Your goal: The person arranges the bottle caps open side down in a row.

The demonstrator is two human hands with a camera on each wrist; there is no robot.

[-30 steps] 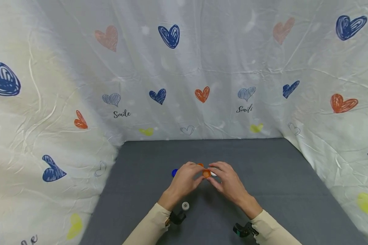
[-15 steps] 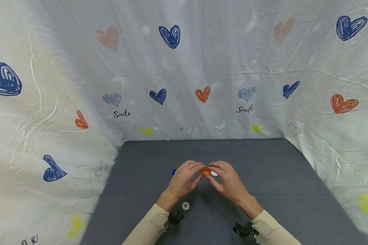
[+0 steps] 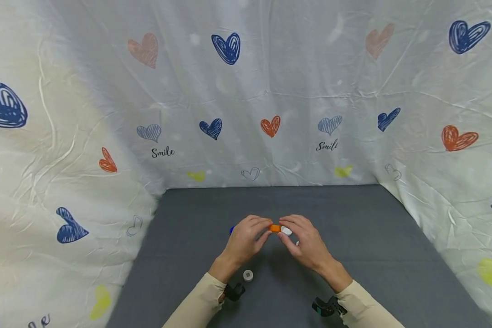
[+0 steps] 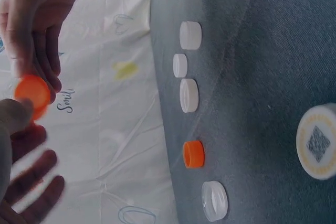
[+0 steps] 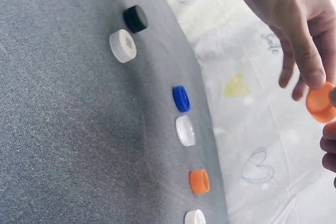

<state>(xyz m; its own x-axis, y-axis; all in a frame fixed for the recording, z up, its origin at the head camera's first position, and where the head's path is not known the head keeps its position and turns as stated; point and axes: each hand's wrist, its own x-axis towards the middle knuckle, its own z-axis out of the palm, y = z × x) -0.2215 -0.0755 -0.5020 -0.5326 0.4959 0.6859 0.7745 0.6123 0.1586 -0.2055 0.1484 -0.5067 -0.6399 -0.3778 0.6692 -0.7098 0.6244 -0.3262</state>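
In the head view, an orange bottle cap is held above the table between the fingertips of my two hands. My left hand pinches it from the left, and my right hand grips its right side. Both wrist views show the raised cap with a thumb on it: the left hand comes in from the top in the right wrist view, the right hand from the top in the left wrist view. Another orange cap stands on the table below.
Several caps lie in a row on the grey tabletop: white, clear and blue. Nearer, a white cap with a diamond mark sits beside the left wrist, with a black cap close by. A heart-print curtain encloses the table.
The held orange cap has tipped, so its side rather than its round face shows in the head view. The left hand has shifted slightly up.
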